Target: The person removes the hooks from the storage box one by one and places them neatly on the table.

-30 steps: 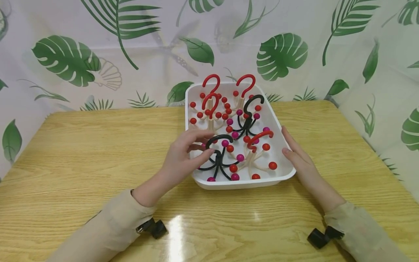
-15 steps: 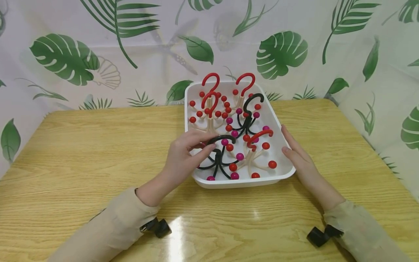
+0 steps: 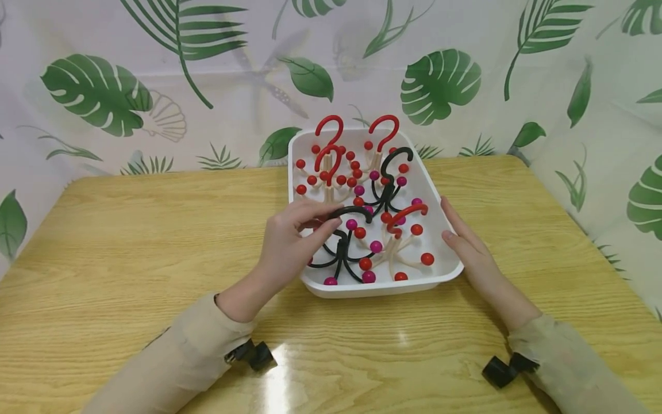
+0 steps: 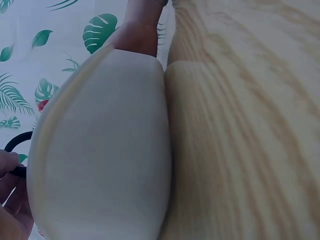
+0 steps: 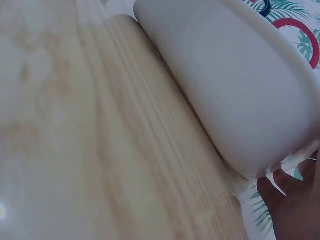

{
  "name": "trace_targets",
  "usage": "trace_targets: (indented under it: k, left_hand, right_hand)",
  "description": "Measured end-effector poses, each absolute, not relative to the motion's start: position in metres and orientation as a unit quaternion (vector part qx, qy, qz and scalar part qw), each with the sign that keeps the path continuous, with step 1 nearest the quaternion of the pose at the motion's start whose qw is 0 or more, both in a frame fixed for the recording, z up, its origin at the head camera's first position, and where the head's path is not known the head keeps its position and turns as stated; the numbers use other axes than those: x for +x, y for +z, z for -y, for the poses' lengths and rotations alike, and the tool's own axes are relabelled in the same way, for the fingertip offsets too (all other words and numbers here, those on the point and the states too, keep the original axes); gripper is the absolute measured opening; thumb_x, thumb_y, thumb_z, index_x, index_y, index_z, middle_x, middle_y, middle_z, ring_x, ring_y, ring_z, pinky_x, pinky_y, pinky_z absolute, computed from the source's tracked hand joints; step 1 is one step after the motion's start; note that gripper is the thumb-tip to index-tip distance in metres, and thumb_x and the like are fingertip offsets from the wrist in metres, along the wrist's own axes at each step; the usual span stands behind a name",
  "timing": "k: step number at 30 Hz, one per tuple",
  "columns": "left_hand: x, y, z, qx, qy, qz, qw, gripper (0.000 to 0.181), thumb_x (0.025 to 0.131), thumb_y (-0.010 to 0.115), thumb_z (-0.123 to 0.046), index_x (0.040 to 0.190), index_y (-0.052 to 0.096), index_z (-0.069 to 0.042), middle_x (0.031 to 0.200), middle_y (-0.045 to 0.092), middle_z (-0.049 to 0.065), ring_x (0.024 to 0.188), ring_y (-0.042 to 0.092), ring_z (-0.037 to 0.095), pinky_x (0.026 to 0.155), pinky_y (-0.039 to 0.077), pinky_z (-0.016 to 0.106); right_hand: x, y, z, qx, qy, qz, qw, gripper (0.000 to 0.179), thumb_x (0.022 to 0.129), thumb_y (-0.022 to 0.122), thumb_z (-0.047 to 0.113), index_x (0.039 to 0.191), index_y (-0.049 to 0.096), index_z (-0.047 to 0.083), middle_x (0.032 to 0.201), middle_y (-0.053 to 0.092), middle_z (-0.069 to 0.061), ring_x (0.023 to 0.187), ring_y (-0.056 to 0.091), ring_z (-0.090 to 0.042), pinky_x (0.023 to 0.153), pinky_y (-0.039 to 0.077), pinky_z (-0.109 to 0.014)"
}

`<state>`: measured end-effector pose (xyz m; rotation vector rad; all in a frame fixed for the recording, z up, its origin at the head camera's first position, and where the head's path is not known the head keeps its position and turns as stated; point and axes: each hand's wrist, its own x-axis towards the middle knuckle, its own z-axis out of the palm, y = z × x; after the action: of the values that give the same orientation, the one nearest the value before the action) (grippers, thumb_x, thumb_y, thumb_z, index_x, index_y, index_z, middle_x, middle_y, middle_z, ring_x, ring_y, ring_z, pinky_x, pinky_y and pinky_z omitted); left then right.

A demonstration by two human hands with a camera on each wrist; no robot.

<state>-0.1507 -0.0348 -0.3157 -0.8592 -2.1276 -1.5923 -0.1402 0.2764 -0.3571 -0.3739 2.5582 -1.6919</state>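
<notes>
In the head view, my left hand [image 3: 287,247] pinches the hook handle of a black head massager [image 3: 342,250] at the tray's near left. This massager has splayed legs with pink ball tips, some hidden by the hand. The left wrist view shows the fingers at the black hook [image 4: 19,137], beyond the tray's wall. My right hand [image 3: 476,256] rests against the right side of the white tray [image 3: 445,270], fingers fairly straight along the outside and thumb at the rim. In the right wrist view its fingertips [image 5: 270,192] touch the outer wall.
Also in the tray are another black massager [image 3: 388,190] and several beige ones with red hooks and red balls, including one at the near right [image 3: 394,247]. The wooden table [image 3: 155,230] extends around it. A leaf-print cloth [image 3: 362,46] hangs behind.
My left thumb and fingers have closed onto the black hook, which has risen slightly and tilted right. The right hand has stayed at the tray's side.
</notes>
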Motion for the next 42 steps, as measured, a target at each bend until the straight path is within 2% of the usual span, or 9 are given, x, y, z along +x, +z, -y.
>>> trace_targets:
  k: [8,27,42]
  left_hand:
    - [-0.152,-0.3,0.033,-0.302,-0.588,0.727,0.186,0.021,0.082,0.066,-0.008,0.102,0.068,-0.003,0.091,0.066,0.004,0.078,0.062,0.01,0.072,0.053,0.025]
    - [-0.157,-0.265,0.048,-0.293,-0.601,0.714,0.208,0.022,0.081,0.067,-0.008,0.103,0.068,-0.003,0.091,0.066,0.005,0.079,0.061,0.011,0.074,0.053,0.028]
    - [-0.165,-0.246,0.077,-0.232,-0.589,0.729,0.263,0.023,0.08,0.068,-0.007,0.102,0.068,-0.003,0.094,0.066,0.008,0.081,0.063,0.012,0.074,0.051,0.024]
  right_hand:
    - [-0.14,-0.356,-0.277,-0.115,-0.54,-0.833,0.026,0.052,0.098,0.033,0.029,0.145,0.012,0.03,0.15,0.005,0.015,0.138,0.0,-0.009,0.109,0.001,-0.052]
    - [-0.141,-0.355,-0.276,-0.128,-0.546,-0.828,0.022,0.053,0.098,0.032,0.028,0.146,0.01,0.026,0.152,0.004,0.01,0.139,0.0,-0.012,0.108,0.0,-0.053]
    - [-0.139,-0.355,-0.276,-0.109,-0.538,-0.836,0.034,0.052,0.098,0.032,0.033,0.145,0.01,0.031,0.15,0.004,0.015,0.139,0.0,-0.011,0.107,0.0,-0.056]
